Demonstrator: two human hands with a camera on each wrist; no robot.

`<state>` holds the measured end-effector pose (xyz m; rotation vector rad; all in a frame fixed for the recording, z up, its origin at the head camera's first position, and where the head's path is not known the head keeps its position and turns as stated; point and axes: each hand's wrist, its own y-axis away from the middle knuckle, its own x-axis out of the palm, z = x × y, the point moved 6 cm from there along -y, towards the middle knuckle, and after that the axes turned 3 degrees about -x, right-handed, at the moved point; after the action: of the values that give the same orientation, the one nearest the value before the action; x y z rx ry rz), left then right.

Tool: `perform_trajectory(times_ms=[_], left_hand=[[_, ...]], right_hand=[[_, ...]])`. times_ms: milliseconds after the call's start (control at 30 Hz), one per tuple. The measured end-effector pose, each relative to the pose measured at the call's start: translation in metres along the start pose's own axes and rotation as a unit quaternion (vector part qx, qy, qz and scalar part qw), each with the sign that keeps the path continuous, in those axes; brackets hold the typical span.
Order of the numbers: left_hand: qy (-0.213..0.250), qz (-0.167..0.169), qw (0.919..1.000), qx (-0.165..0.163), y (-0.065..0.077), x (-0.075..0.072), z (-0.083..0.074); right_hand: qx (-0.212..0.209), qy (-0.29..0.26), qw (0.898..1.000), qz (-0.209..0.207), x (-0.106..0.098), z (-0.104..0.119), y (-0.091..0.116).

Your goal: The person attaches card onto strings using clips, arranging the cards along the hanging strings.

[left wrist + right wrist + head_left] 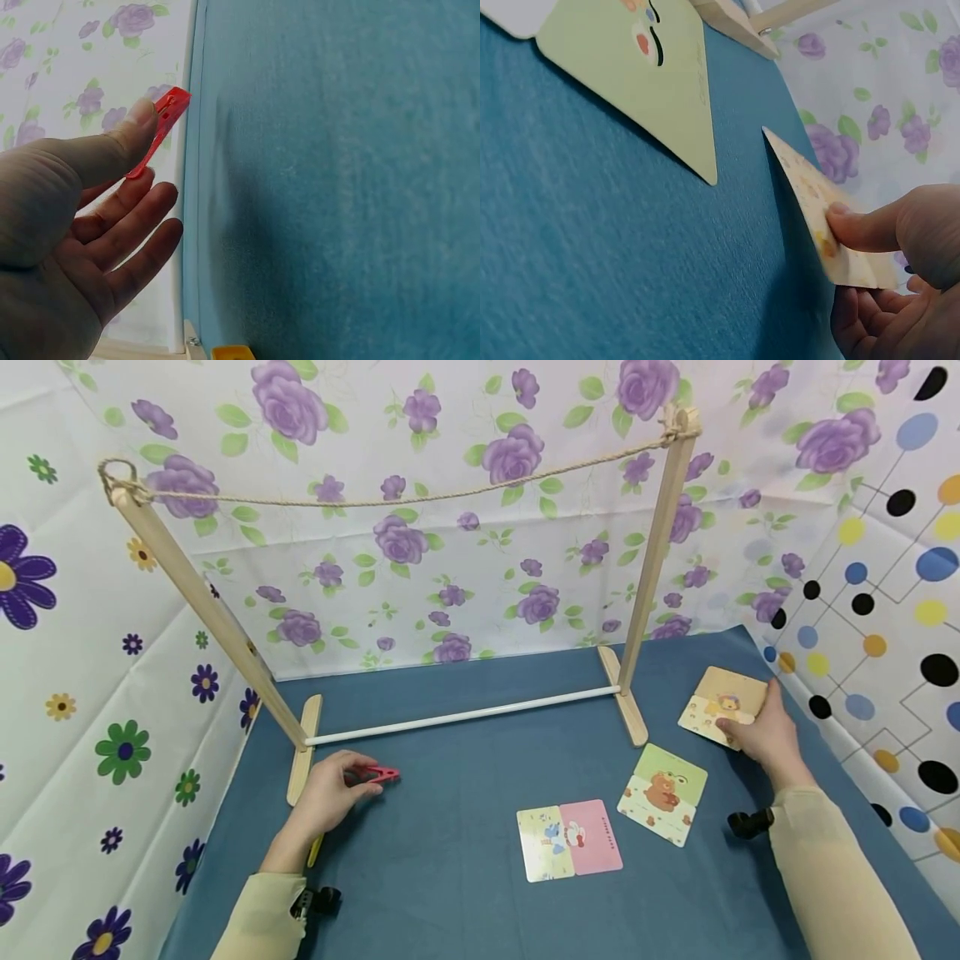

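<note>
My left hand (332, 793) pinches a red clothespin (381, 773) between thumb and forefinger, just above the cloth near the stand's left foot. The left wrist view shows the clothespin (165, 124) at the fingertips, the other fingers loosely bent. On the far right, my right hand (772, 735) grips a tan card with a small lion picture (726, 695) by its right edge. In the right wrist view this card (810, 202) is tilted, thumb on its printed face and fingers beneath. A green bear card (663, 793) and a pink-and-yellow card (570, 841) lie flat to its left.
A wooden stand with two posts (649, 560) holds a slack rope (420, 500) across its top and a white rod (465, 716) low down. Something yellow (315, 850) lies partly hidden beside my left wrist. Patterned cloth walls enclose the blue tabletop (435, 877).
</note>
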<state>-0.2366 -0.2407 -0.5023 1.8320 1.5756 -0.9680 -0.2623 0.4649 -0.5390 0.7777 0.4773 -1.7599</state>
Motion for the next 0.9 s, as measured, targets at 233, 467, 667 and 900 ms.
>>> perform_trajectory(times_ms=[233,467,667,900], left_hand=[[0.020,0.009,0.9995,-0.022,0.002,0.004,0.005],[0.021,-0.006,0.9997,-0.013,0.001,0.006,0.006],[0.021,-0.012,0.9996,-0.017,0.001,0.007,0.005],[0.031,-0.019,0.9992,-0.018,0.004,0.007,0.002]], right_hand=[[0.018,-0.045,0.999,-0.008,0.004,0.003,0.006],[0.047,-0.096,0.994,0.008,0.010,-0.005,0.009],[0.071,-0.143,0.987,0.019,0.012,-0.013,0.011],[0.111,-0.216,0.970,0.006,0.013,-0.012,0.015]])
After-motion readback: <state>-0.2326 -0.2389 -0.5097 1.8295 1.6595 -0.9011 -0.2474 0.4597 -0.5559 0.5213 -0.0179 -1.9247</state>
